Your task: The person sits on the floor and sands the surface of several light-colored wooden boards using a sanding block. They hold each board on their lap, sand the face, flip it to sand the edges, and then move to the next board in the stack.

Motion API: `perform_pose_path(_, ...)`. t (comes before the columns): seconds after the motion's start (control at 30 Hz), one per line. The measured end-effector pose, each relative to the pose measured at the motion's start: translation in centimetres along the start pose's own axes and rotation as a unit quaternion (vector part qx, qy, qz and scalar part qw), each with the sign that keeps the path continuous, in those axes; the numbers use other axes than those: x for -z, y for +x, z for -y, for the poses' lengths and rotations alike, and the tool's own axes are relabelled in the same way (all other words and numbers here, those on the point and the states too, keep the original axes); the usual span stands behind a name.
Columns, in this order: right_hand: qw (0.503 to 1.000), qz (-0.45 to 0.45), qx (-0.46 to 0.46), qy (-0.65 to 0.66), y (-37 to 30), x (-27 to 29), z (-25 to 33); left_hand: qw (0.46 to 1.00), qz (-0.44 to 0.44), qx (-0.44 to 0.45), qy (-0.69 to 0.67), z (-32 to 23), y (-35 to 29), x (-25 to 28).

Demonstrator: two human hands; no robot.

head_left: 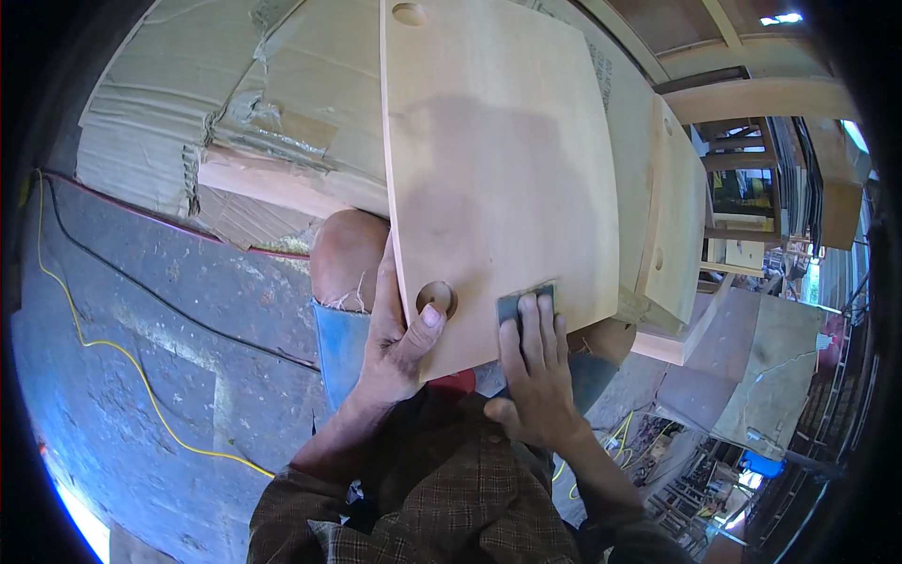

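A pale wooden panel lies in front of me, with round recesses near its left edge. One recess is by the near left corner. My left hand grips the panel there, thumb on top beside the recess and fingers along the edge, partly hidden beneath. Pressed flat on the near right part of the panel is a small dark grey piece of sandpaper. The fingers of my right hand hold it down from above, close together.
Cardboard covers the surface under the panel. A similar wooden panel stands to the right. A yellow cord and a dark cable run over the floor at left. Wooden frames and clutter fill the far right.
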State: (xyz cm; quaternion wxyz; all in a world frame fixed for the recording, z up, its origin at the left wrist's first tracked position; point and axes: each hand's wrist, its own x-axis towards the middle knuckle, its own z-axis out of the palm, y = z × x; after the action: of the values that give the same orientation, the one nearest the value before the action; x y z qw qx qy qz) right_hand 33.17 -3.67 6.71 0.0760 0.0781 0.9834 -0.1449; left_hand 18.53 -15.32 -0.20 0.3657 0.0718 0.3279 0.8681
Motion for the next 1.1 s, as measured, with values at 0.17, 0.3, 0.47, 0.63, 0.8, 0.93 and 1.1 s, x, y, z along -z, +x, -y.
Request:
perform_pose_path(0.17,0.991,-0.074,0.081,-0.080,13.0,1.5,-4.8,1.000,0.024,0.016,-0.006,-0.5,-0.4,0.2)
perform_pose_path(0.3,0.994,-0.104,0.009,-0.013,28.8,5.3,-8.4,0.999,0.032,0.018,-0.018,-0.3,-0.3,-0.3)
perform_pose_path(0.47,0.976,-0.087,-0.007,-0.202,35.9,6.2,-9.7,0.999,0.034,-0.008,0.009,-0.1,0.4,-0.2)
perform_pose_path(0.63,0.987,-0.114,0.089,-0.076,16.6,1.5,-5.0,0.999,0.031,-0.009,0.006,-0.3,0.3,-0.1)
perform_pose_path(0.8,1.000,0.003,0.003,-0.015,0.2,-0.5,0.7,0.996,0.050,-0.033,0.070,0.1,0.3,0.4)
perform_pose_path(0.93,0.998,-0.025,0.020,-0.051,5.2,0.0,-3.1,0.998,0.054,-0.005,0.037,-0.2,0.0,0.9)
perform_pose_path(1.1,0.979,-0.147,0.060,-0.127,25.2,4.8,-12.4,0.998,0.054,0.010,0.041,-0.5,0.0,0.2)
